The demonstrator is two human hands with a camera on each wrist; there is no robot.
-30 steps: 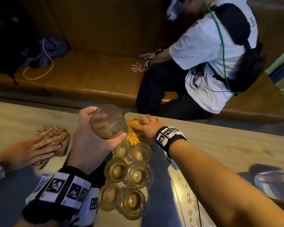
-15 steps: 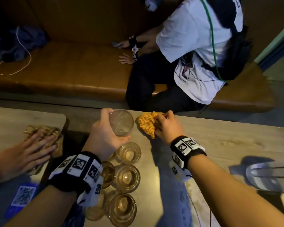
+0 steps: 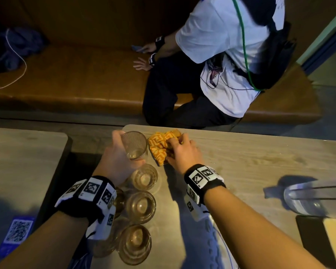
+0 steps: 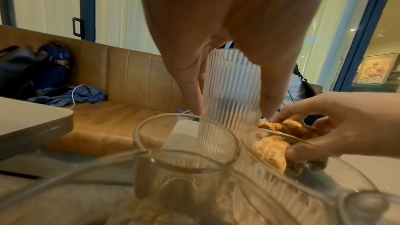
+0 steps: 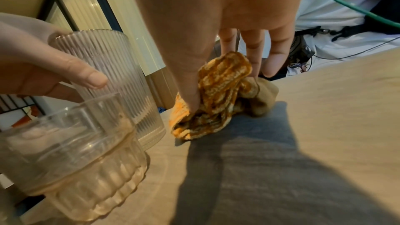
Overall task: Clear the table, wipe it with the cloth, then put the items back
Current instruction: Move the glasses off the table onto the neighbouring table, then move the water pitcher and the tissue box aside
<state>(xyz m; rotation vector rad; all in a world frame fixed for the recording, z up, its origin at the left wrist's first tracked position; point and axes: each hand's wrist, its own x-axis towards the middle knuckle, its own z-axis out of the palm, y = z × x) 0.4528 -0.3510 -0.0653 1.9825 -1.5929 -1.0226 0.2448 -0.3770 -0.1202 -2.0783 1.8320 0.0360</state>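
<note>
Clear glass crowded the near side of the scene: a cluster of short tumblers (image 3: 142, 207) stood close together on the pale wood-grain table (image 3: 250, 158), nearer the wearer than the ribbed glass (image 3: 134, 144), their thick bases smooth and rounded. Just beyond them, the left hand (image 3: 117, 162) gripped the ribbed glass, thumb and fingers curled round its fluted, straight-sided wall. From the wrist views its base seemed on or just above the tabletop; I could not tell which. Just right of the ribbed glass, the right hand (image 3: 182, 152) pressed down on the cloth (image 3: 160, 147), fingers bent and pinching into its bunched folds. The cloth was a soft, woven thing in orange and yellow with a blocky pattern, crumpled and lying near the table's far edge.

By my reading, the wiping step was in hand, with the glass held aside to bare the surface. The next move likely called for sweeping the cloth across the freed patch while keeping the glass upright and clear of the tumblers.

Farther off than the ribbed glass, a tan leather-look bench (image 3: 76, 74) ran along, and another person in a white shirt (image 3: 221, 45) sat on it.
</note>
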